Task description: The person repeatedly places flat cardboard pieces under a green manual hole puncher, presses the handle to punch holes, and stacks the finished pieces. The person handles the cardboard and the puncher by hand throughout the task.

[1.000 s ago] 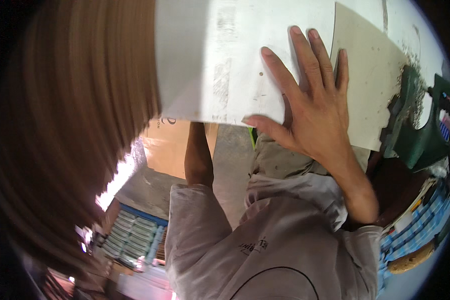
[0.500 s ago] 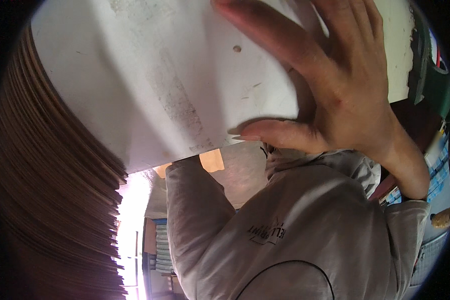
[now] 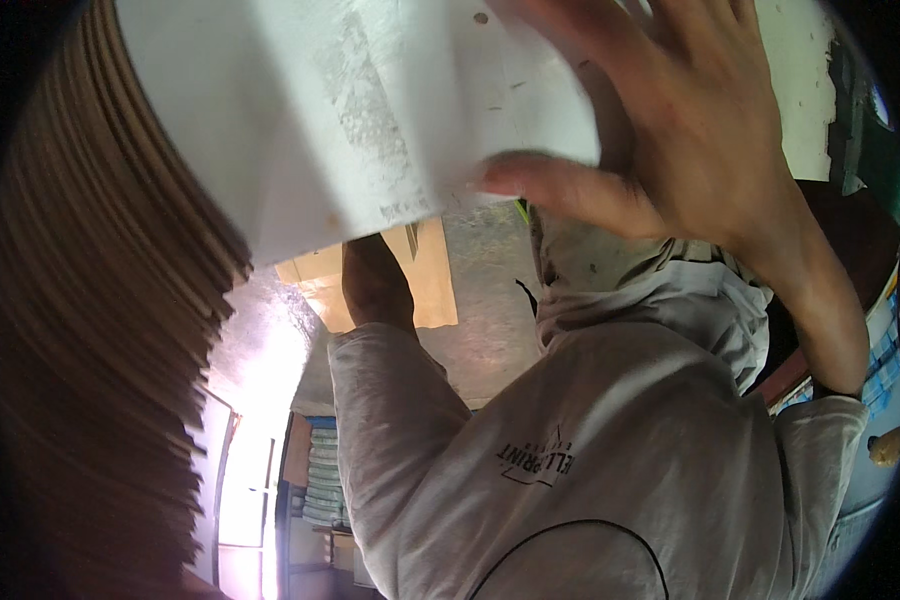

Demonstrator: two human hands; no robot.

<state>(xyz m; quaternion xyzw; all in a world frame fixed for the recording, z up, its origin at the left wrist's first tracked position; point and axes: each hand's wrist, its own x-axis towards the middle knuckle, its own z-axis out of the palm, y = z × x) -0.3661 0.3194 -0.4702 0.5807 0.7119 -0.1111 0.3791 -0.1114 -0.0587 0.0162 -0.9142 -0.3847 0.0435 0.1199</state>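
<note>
A large white sheet (image 3: pixel 270 120), scuffed and with a small dark spot, fills the upper part of the view. My right hand (image 3: pixel 695 140) is at its right side, fingers stretched and spread, the thumb pointing left across the sheet near its lower edge. The fingertips run out of the picture at the top. My left forearm (image 3: pixel 377 285) reaches up beneath the sheet, which hides the left hand. At the left, a tall stack of brown cardboard sheets (image 3: pixel 100 330) shows its layered edges right beside the white sheet.
Flat brown cardboard (image 3: pixel 433 270) lies on the grey floor (image 3: pixel 490 330) below the white sheet. Folded bundles (image 3: pixel 325 470) are piled past my left sleeve, near a bright doorway (image 3: pixel 250 500). A pale board with a ragged edge (image 3: pixel 805 90) stands beyond my right hand.
The white sheet and my right hand sit higher in the view. More of my left forearm and of the cardboard on the floor now shows.
</note>
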